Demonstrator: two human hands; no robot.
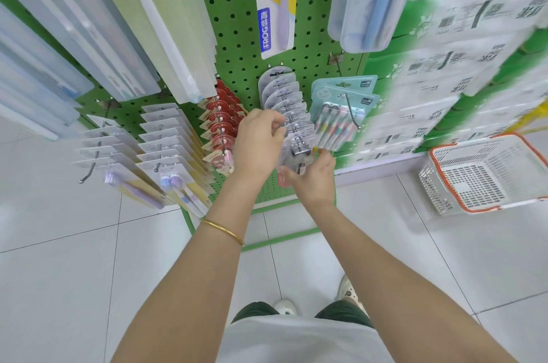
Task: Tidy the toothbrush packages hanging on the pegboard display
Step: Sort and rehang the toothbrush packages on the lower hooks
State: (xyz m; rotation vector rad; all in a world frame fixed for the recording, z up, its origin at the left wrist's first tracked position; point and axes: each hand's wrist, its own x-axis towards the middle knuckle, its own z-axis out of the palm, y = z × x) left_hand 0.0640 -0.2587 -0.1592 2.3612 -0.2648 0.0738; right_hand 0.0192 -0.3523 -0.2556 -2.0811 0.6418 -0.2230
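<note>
A row of clear silver-grey toothbrush packages (281,95) hangs on a hook of the green pegboard (237,45). My left hand (258,143) pinches the top edge of a package near the front of that row. My right hand (311,178) grips the foremost package (296,155) from below at the hook's tip. Red packages (222,122) hang just left of my left hand. Teal multi-brush packs (341,107) hang just to the right.
White and yellow-backed packs (166,143) and grey packs (100,149) fill hooks further left, with a bare hook tip (80,181). Long translucent packs (133,21) hang overhead. A white and orange basket (480,173) sits on the tiled floor at right, below stacked tissue packs (462,66).
</note>
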